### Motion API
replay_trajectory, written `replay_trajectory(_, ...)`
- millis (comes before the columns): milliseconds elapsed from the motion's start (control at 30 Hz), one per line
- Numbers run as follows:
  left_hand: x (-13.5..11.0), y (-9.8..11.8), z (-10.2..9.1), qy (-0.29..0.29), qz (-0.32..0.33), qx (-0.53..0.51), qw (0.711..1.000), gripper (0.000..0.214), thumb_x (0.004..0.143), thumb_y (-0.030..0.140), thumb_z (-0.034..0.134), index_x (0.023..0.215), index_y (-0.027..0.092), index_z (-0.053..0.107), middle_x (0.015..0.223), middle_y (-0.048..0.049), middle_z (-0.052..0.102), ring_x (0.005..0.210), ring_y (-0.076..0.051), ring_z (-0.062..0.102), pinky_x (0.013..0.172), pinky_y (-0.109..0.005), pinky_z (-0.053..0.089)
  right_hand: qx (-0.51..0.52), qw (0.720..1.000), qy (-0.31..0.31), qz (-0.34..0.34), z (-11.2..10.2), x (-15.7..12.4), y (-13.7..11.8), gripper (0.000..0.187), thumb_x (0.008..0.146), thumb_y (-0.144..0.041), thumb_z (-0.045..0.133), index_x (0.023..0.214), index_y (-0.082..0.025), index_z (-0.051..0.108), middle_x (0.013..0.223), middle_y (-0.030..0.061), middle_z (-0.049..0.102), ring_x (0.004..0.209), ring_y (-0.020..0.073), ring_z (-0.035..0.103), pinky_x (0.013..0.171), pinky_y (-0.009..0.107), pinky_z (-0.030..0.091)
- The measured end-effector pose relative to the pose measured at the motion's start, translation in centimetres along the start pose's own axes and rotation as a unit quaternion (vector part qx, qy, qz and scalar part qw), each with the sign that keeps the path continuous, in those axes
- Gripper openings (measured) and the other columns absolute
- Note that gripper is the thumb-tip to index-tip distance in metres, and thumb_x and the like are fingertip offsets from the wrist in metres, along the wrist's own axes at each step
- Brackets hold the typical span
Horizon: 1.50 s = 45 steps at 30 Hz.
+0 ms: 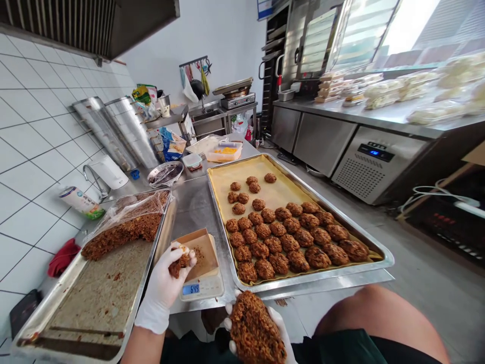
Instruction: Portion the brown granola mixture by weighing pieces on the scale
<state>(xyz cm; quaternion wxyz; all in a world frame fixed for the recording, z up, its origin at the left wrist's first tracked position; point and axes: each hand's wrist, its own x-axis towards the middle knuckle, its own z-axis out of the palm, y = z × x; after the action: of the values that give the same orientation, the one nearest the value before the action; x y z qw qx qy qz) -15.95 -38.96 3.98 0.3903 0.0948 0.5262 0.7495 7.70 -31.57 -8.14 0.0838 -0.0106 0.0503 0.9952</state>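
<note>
My left hand, in a white glove, is shut on a small piece of brown, fibrous mixture. It is just above a digital kitchen scale that carries a brown paper-lined tray and reads about 649. My right hand, also gloved, grips a large lump of the same mixture near the table's front edge and hides most of the fingers. To the left, a steel tray holds a long ridge of mixture under plastic film. To the right, a parchment-lined steel baking tray carries several rows of round patties.
The trays stand on a stainless steel table, with a white tiled wall and a red cloth on the left. A steel bowl and plastic containers stand behind them. A steel refrigerated counter runs along the right. My bare knee shows below.
</note>
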Motion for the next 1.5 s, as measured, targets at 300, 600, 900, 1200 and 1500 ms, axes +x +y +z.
replay_trajectory(300, -2.9, -1.2, 0.8, 0.011, -0.014, -0.068, 0.998, 0.026, 0.075, 0.009, 0.072, 0.100, 0.016, 0.070, 0.099, -0.0086, 0.071, 0.078, -0.014, 0.062, 0.062, -0.022, 0.046, -0.005, 1.000, -0.014, 0.019, -0.2, 0.3, 0.3, 0.056, 0.082, -0.060, 0.067, 0.129, -0.030, 0.067, 0.131, 0.0085, 0.071, 0.119, 0.0282, 0.065, 0.095, 0.043, 0.054)
replay_trajectory(600, -3.2, -0.9, 1.1, -0.008, 0.003, -0.044, 0.999, 0.047, 0.068, 0.010, 0.051, 0.112, 0.016, 0.067, 0.119, -0.0159, 0.069, 0.078, -0.023, 0.065, 0.058, -0.031, 0.048, -0.013, 1.000, 0.014, 0.024, 0.9, -0.2, 0.1, 0.054, 0.079, -0.061, 0.070, 0.123, -0.030, 0.070, 0.127, 0.0060, 0.073, 0.118, 0.0272, 0.066, 0.095, 0.042, 0.054)
replay_trajectory(900, -3.2, -1.6, 1.5, 0.022, 0.018, -0.005, 1.000, 0.030, 0.061, 0.010, 0.048, 0.087, 0.016, 0.061, 0.096, -0.0102, 0.069, 0.066, -0.019, 0.061, 0.049, -0.027, 0.041, -0.010, 1.000, 0.002, 0.010, 0.6, -0.3, 0.1, 0.053, 0.082, -0.061, 0.068, 0.127, -0.032, 0.068, 0.129, 0.0069, 0.072, 0.119, 0.0284, 0.066, 0.097, 0.045, 0.054)
replay_trajectory(1200, -3.3, -1.3, 1.1, 0.012, -0.027, -0.068, 0.997, 0.026, 0.073, 0.019, 0.054, 0.096, 0.015, 0.064, 0.085, -0.0065, 0.064, 0.066, -0.016, 0.059, 0.049, -0.021, 0.040, -0.007, 1.000, 0.018, 0.015, 0.7, -0.3, 0.0, 0.055, 0.080, -0.062, 0.069, 0.124, -0.029, 0.070, 0.130, 0.0075, 0.071, 0.120, 0.0292, 0.066, 0.095, 0.044, 0.054)
replay_trajectory(1500, -3.6, -1.8, 1.3, 0.022, -0.042, -0.064, 0.997, 0.021, 0.089, 0.036, 0.062, 0.089, 0.016, 0.062, 0.085, -0.0062, 0.065, 0.066, -0.015, 0.060, 0.047, -0.021, 0.041, -0.001, 1.000, 0.008, 0.016, 1.2, -0.1, 0.1, 0.053, 0.080, -0.061, 0.070, 0.120, -0.025, 0.073, 0.127, 0.0070, 0.073, 0.118, 0.0287, 0.067, 0.095, 0.043, 0.055)
